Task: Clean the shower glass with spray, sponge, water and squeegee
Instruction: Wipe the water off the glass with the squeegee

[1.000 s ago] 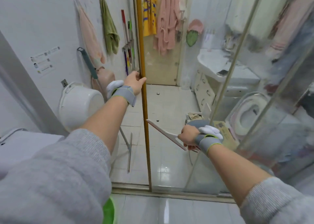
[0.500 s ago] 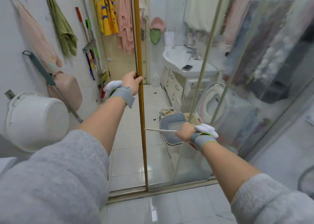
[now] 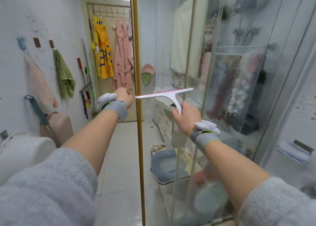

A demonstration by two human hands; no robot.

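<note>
Right hand (image 3: 187,117) closed around handle of white squeegee (image 3: 168,95); blade roughly level, slightly raised toward the right, held against or just off the shower glass (image 3: 162,37) (contact not confirmable from this view). Blade's left tip right beside the gold door frame (image 3: 136,54). Left hand (image 3: 124,97) at the frame edge at about the same height, fingers curled; whether actually gripping the frame could not be told, fingertips hidden behind the hand. Droplets and streaks visible on upper glass, so pane judged wet above the blade.

Step in hand, judged: squeegee stroke on the pane nearest the frame.

Notes for doing it well:
- Seat full blade length flat on glass before pulling; uneven pressure likely to leave lines.
- Start as high as reach allowed, since wet glass remained above.
- Draw straight down in one continuous pass, handle angled slightly away from the pane.
- Keep left tip tracking the frame to avoid an unwiped strip.
- Steady door with left hand to stop the panel swinging under pressure.
- Overlap next pass onto the cleared strip.
</note>
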